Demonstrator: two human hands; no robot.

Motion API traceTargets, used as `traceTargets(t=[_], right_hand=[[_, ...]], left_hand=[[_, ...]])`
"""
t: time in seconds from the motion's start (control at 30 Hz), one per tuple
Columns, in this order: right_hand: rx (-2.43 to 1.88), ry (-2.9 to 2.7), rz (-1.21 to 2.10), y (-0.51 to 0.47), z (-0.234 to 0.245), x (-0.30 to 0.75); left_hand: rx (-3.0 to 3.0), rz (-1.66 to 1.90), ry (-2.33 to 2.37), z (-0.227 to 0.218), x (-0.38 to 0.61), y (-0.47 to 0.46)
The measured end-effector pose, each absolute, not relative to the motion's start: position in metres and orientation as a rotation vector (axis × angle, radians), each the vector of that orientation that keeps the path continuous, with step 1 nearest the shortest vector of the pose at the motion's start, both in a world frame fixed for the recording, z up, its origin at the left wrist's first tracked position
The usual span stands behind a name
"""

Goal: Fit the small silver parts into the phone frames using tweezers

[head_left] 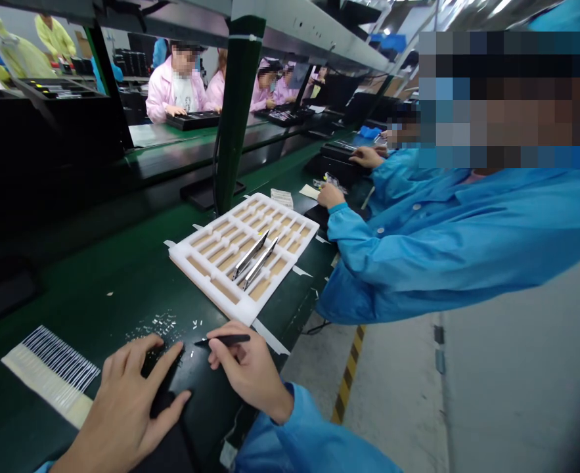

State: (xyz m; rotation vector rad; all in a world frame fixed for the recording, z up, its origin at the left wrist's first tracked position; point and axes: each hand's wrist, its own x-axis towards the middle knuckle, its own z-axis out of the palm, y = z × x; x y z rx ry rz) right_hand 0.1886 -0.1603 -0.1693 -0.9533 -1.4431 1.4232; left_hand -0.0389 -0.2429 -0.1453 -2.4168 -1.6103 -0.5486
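My right hand (250, 371) pinches slim black tweezers (234, 339), their tip pointing left, close to the green tabletop. My left hand (127, 401) rests on the table with thumb and fingers apart, holding nothing. By its fingertips lie many tiny white pieces (164, 323), loosely scattered; a few are nearer the tweezers. To the left of that hand is a pale backing sheet (43, 381) with rows of narrow shiny strips (60, 358), one end hidden under the hand. Beyond my right hand sits a white foam tray (245, 312) with slots, where two thin silver-edged parts (257, 259) stand tilted.
At right, a co-worker in a blue smock (437, 243) sits close, hands over small parts and a black tray (343, 161). A green post (238, 118) rises behind the foam tray. Tape strips (271, 337) mark the table. People in pink smocks (156, 92) work across the line.
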Motion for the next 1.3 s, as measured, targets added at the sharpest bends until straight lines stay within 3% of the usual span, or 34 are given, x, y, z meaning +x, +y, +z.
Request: traceTargets(t=[0.23,0.47,0.67,0.93,1.3], right_hand=[[-0.951,-1.398,1.659,-0.146,-0.17,0.181],[-0.983,-1.368,1.66,-0.145,-0.172,0.179],[-1.013,-1.366,1.415,-0.162,-0.169,0.191],[-0.897,-1.792,0.875,-0.177,-0.162,0.21],[-0.8,-1.868,0.785,-0.175,-0.166,0.205]], left_hand=[[-2.386,-0.462,-1.639,-0.146,-0.037,-0.242],[-2.405,-0.438,-1.607,-0.147,-0.038,-0.237],[-2.424,-0.424,-1.605,-0.146,-0.038,-0.238],[-2.409,-0.454,-1.611,-0.146,-0.037,-0.24],[-2.419,-0.456,-1.598,-0.144,-0.038,-0.239]])
